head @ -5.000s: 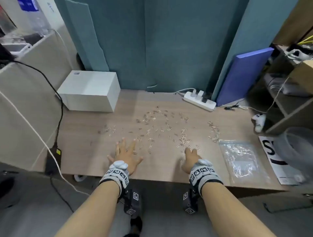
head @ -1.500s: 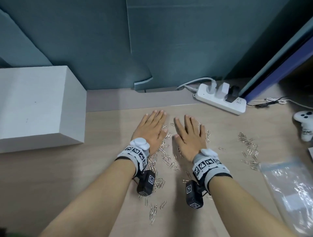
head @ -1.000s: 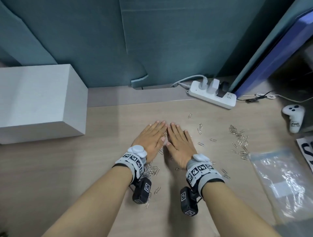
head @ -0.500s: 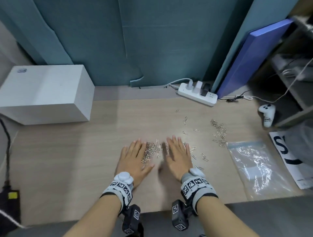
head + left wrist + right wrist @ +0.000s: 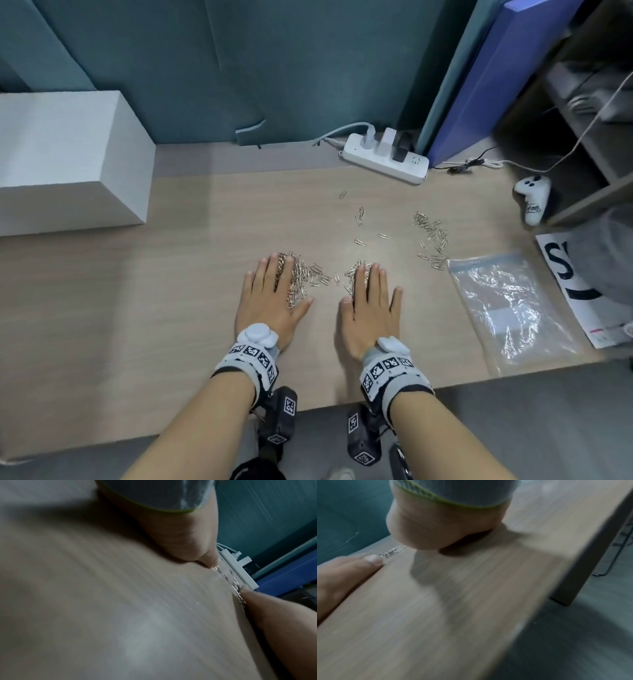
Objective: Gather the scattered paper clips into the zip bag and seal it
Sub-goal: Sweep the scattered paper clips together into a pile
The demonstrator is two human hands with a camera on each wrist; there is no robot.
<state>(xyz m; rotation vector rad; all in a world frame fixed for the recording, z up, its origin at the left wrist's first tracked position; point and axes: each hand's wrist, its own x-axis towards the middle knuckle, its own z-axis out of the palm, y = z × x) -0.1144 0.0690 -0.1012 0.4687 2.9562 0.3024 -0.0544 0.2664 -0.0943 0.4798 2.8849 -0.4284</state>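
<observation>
Many small metal paper clips lie on the wooden table [image 5: 137, 325]. The biggest heap of clips [image 5: 308, 275] sits under and beside the fingers of my left hand [image 5: 274, 291], which presses flat on the table. My right hand [image 5: 371, 298] also lies flat, fingers straight, with a smaller bunch of clips [image 5: 356, 269] at its fingertips. More loose clips [image 5: 431, 236] lie to the right, just beyond the clear zip bag [image 5: 507, 308], which lies flat and untouched. In the wrist views the clips [image 5: 235, 585] [image 5: 392, 551] show between the two thumbs.
A white box [image 5: 68, 161] stands at the back left. A white power strip [image 5: 387, 159] with plugs lies at the back, beside a leaning blue board [image 5: 496, 78]. A white controller [image 5: 532, 198] and a printed sheet [image 5: 582, 291] lie at the right edge.
Both flat hands have dragged the clips from the far middle of the table toward the near edge, bunching them. In the last half second the hands drew slightly apart.
</observation>
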